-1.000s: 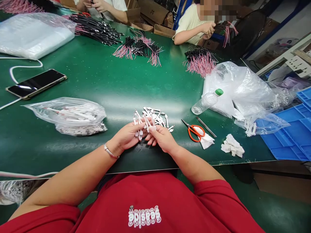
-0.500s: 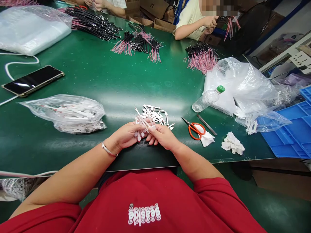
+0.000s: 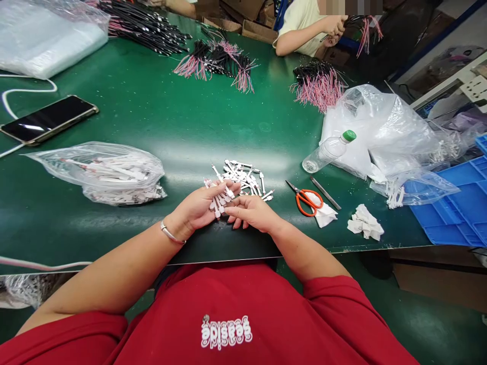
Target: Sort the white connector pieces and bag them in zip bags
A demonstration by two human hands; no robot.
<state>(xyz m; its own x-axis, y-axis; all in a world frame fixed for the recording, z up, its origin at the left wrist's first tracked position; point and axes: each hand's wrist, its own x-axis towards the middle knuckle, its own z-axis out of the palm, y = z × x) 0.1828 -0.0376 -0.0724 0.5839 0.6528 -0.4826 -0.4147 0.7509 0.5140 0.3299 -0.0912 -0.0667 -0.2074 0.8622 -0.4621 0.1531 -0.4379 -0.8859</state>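
The left hand (image 3: pixel 200 210) is curled shut around a small bunch of white plastic connector pieces (image 3: pixel 217 200), and the right hand (image 3: pixel 253 213) lies open and flat just beside it. Just beyond them, one loose pile of white connector pieces (image 3: pixel 243 177) sits on a glossy dark green workbench (image 3: pixel 190 116). To the right lie one pair of orange-handled scissors (image 3: pixel 306 202) on a white cloth (image 3: pixel 323 215), one slim steel tool (image 3: pixel 325 192), one crumpled white paper wad (image 3: pixel 365 223) and one clear plastic bottle with a green cap (image 3: pixel 329 152). To the left are one clear bag of white connector pieces (image 3: pixel 102 172) and one black smartphone (image 3: pixel 47 119). Three heaps of black-and-pink wires (image 3: pixel 216 63) spread across the far side, where a co-worker in a pale yellow shirt (image 3: pixel 300 23) handles more wire. Cardboard boxes (image 3: pixel 254 30) stand beyond the bench, and a blue plastic tray (image 3: pixel 452 213) sits off its right end.
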